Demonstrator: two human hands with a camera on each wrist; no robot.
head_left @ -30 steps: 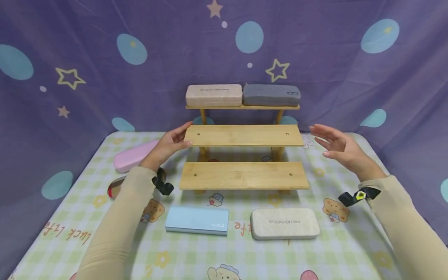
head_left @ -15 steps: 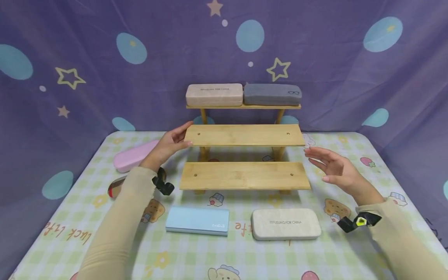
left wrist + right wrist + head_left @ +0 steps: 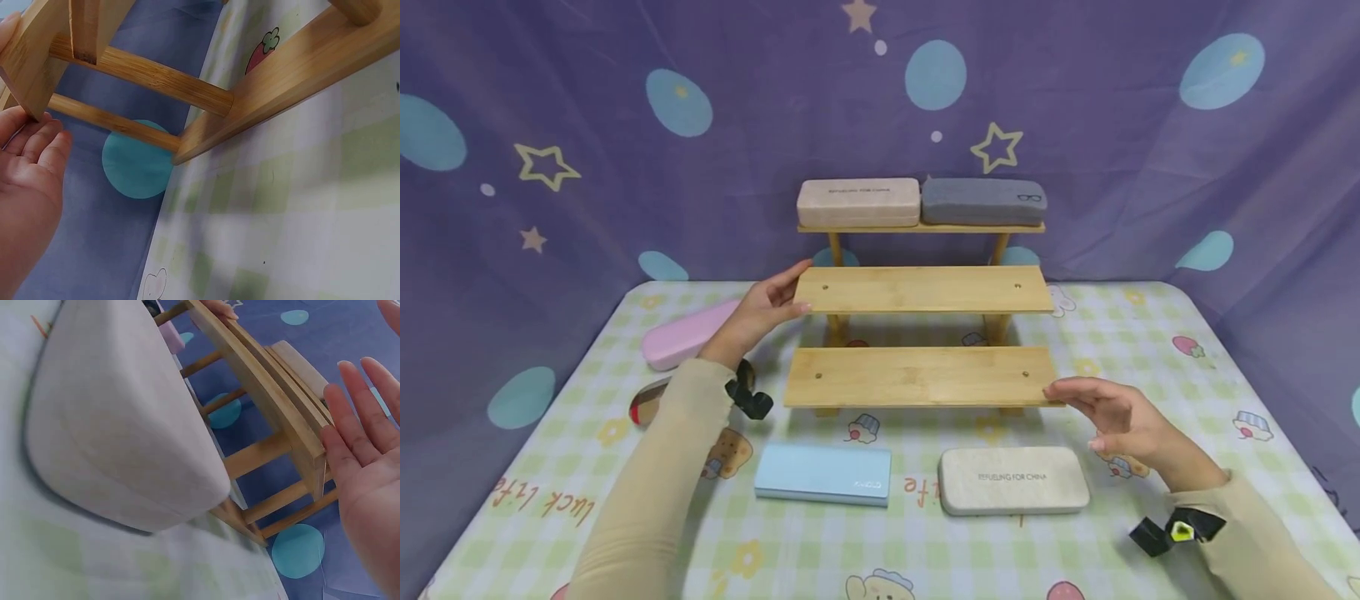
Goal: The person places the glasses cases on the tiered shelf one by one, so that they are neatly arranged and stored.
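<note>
Two jobs here: my left hand [image 3: 760, 315] is clamped on the wooden stand [image 3: 922, 377] at its middle shelf [image 3: 922, 292], a decent anchor imo. My right hand [image 3: 1127, 423] has its fingers apart, holding nothing, just beside the cream case [image 3: 1013, 481] lying in front of the stand; I'd straddle the case's sides evenly, and not snag the stand while lifting.
</note>
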